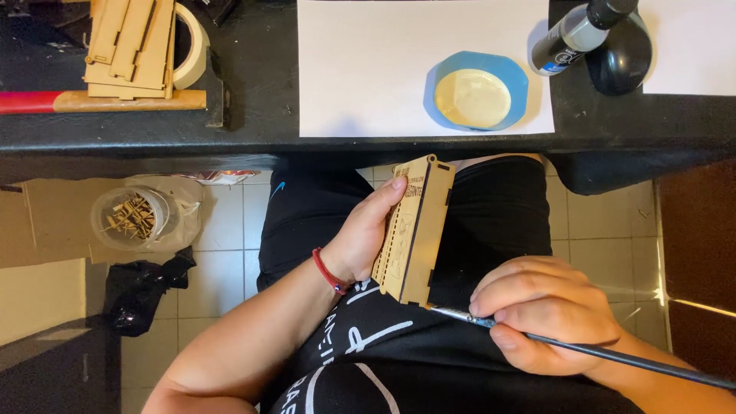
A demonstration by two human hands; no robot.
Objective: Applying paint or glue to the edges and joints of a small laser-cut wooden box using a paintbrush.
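My left hand (pixel 366 230) grips a small laser-cut wooden box (pixel 415 230), held on edge over my lap below the black table edge. A red cord circles that wrist. My right hand (pixel 546 310) pinches a thin black-handled paintbrush (pixel 598 351); its metal ferrule and tip touch the lower corner of the box. On the table above, a blue dish (pixel 477 90) holding pale cream liquid rests on a white sheet of paper (pixel 368 69).
A dark bottle with a grey label (pixel 576 37) leans at the table's back right. Flat wooden parts (pixel 130 47), a tape roll (pixel 192 44) and a red-and-wood handle (pixel 100 100) lie at the left. On the tiled floor stand a clear tub of wood scraps (pixel 132 217) and a black bag (pixel 142 287).
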